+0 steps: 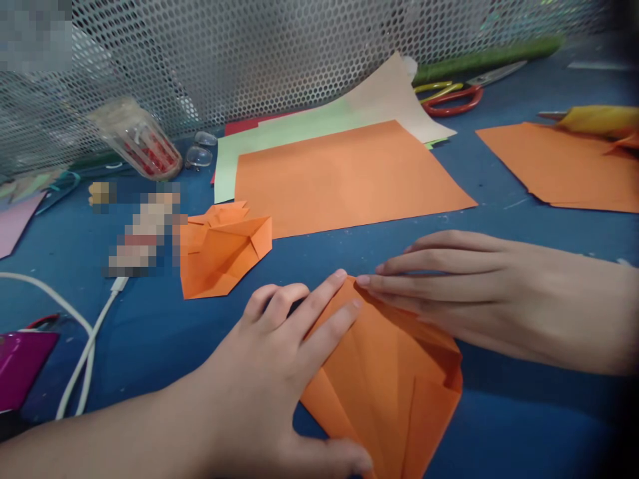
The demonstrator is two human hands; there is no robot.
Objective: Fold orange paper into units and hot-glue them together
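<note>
A partly folded orange sheet of paper (384, 372) lies in front of me, with creases and a pocket-like fold at its right corner. My left hand (279, 372) rests on its left side, fingers spread; two fingertips touch near the top point and the thumb lies low on the sheet. Along the upper right edge, my right hand (464, 286) has its fingers close together, closed on the raised fold, the tips meeting the top point. Its thumb is hidden. Beyond my left hand sits a finished-looking folded orange paper piece (224, 253).
Behind are a flat orange sheet (344, 179), pale green paper (239, 146), scissors (454, 100) and a jar (144, 143) by a metal mesh (249, 60). More orange paper (574, 166) lies right. On the left are a white cable (92, 346) and a purple object (24, 366).
</note>
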